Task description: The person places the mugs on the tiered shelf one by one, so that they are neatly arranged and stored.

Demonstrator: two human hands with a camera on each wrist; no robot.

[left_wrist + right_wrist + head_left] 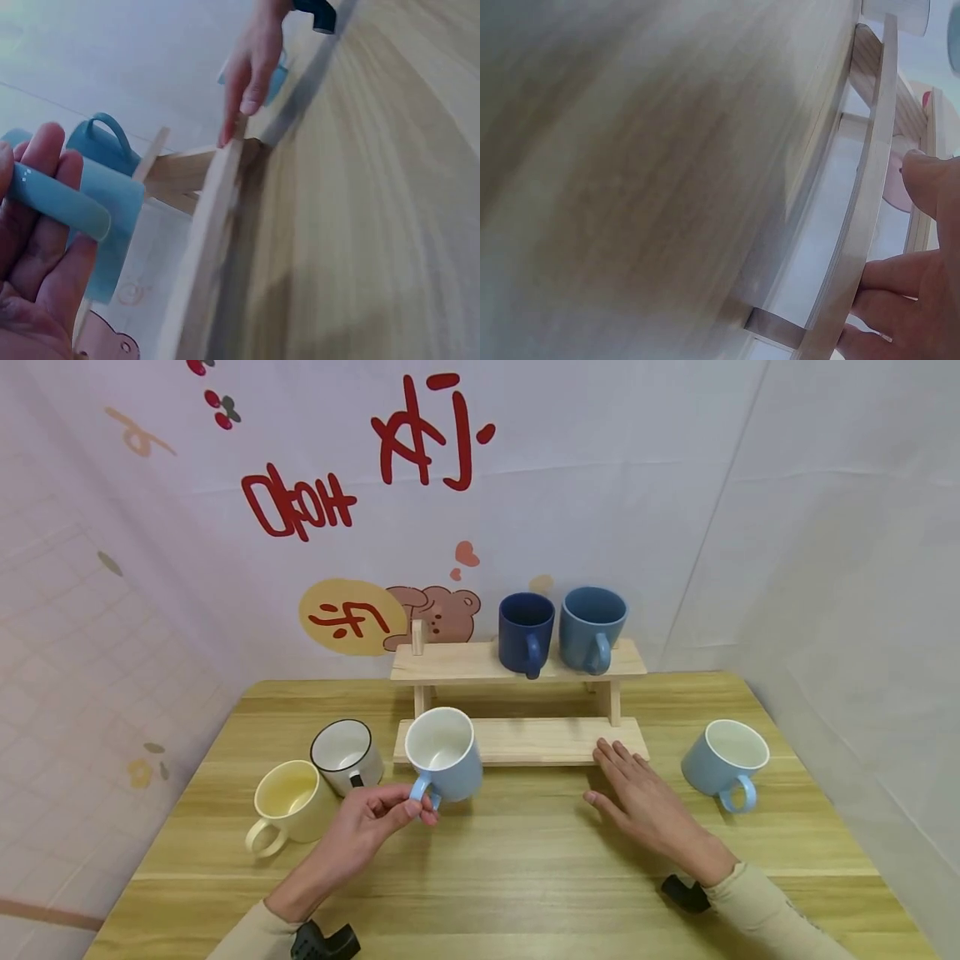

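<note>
In the head view my left hand (pixel 371 827) pinches the handle of a light blue mug (pixel 455 772) with a white inside. That mug is held upright at the left end of the lower board of a two-tier wooden rack (pixel 540 741); whether its base touches the board cannot be told. The left wrist view shows fingers passed through the mug's handle (pixel 60 201). My right hand (pixel 652 806) has its fingers extended, their tips resting on the right end of the lower board. In the right wrist view its fingers (pixel 889 311) touch the board's edge.
On the upper board stand a dark blue mug (pixel 521 639) and a medium blue mug (pixel 585 631). A second light blue mug (pixel 712 768) is right of the rack. A yellow mug (pixel 303 814) and a white black-rimmed mug (pixel 330 756) stand at the left on the wooden table (pixel 510 893).
</note>
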